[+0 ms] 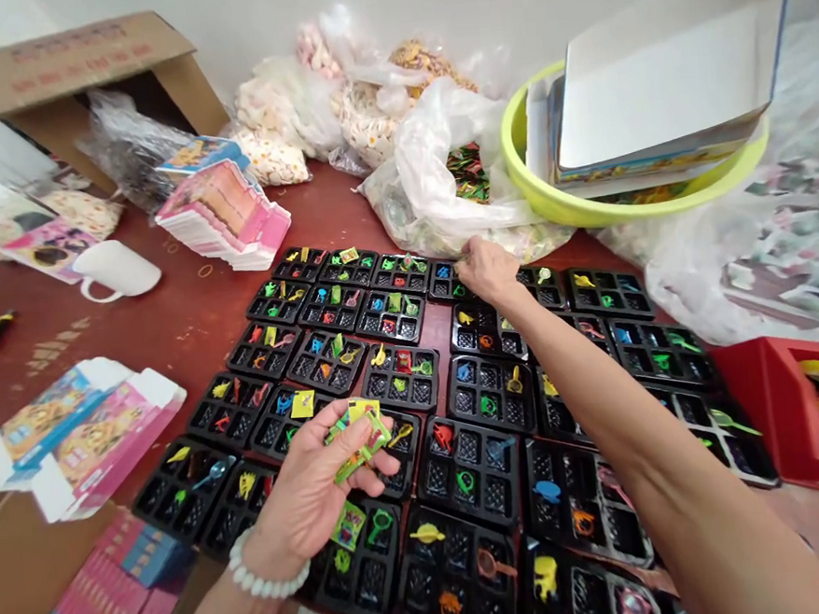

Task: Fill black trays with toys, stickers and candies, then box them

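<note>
Many black compartment trays (490, 395) lie side by side on the dark red table (192, 313), each with small coloured plastic toys in its cells. My left hand (310, 492), a white bead bracelet at its wrist, is palm up over the near trays and holds a bunch of small green and yellow packets (359, 437). My right hand (487, 266) is stretched out to the far row of trays, its fingers down at the edge of a clear plastic bag (442, 169) of coloured pieces. Whether it grips anything is hidden.
A lime green basin (549, 199) with white cartons stands at the back right, and a red tape dispenser (787, 402) at the right. Flat pink boxes (227, 217), a white mug (116, 269), a cardboard box (77, 68) and folded cartons (74, 433) lie at the left.
</note>
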Available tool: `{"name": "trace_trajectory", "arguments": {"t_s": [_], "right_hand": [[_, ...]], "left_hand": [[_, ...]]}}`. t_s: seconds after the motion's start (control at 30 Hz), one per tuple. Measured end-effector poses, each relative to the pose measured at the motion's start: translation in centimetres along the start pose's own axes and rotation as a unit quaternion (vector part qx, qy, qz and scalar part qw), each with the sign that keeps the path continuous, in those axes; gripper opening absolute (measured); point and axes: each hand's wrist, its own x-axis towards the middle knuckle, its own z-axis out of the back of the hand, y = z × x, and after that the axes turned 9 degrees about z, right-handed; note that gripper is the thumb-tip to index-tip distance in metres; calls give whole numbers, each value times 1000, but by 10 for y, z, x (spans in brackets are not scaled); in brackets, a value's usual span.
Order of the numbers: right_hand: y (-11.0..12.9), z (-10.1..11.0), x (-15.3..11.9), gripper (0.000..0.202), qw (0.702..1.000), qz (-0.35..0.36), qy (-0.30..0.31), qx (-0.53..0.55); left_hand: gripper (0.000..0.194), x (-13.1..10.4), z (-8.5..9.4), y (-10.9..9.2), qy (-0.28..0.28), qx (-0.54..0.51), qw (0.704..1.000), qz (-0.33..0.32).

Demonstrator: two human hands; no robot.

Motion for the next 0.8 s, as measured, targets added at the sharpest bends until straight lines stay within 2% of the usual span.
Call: {"name": "trace_trajectory", "arguments": {"t_s": [0.1, 0.17, 0.2, 0.27, 0.3, 0.37, 0.43, 0.6, 0.67, 0.8], "right_hand": [[12, 12, -26, 34, 998, 53, -10, 39], [25, 23, -58, 22, 979, 136, 39, 143], [32, 28, -77, 16, 953, 184, 97, 218], [45, 35, -116, 23, 875, 250, 228, 347], [51, 37, -133, 27, 841, 261, 268, 389], [55, 37, -160, 31, 807, 257, 313, 431], [53, 36, -174, 35, 798, 233, 325, 451], [42, 38, -186, 40, 776, 195, 349, 488], [42, 41, -192, 36, 784, 188, 346, 479], [41, 45, -204, 22, 827, 169, 307, 440]], "left_hand": [[64, 3, -4, 2, -9, 20, 1000, -5], [67, 5, -7, 4, -2, 32, 999, -7], [68, 6, -9, 6, 8, 38, 999, -7], [66, 8, -13, 10, 36, 47, 998, -2], [63, 9, -16, 13, 49, 49, 998, -1], [58, 9, -20, 17, 68, 52, 996, 1], [56, 7, -23, 22, 73, 57, 996, -3], [58, 2, -27, 31, 68, 68, 995, -15], [57, 0, -29, 35, 74, 65, 995, -15], [52, -9, -35, 41, 98, 62, 993, -12]]}}
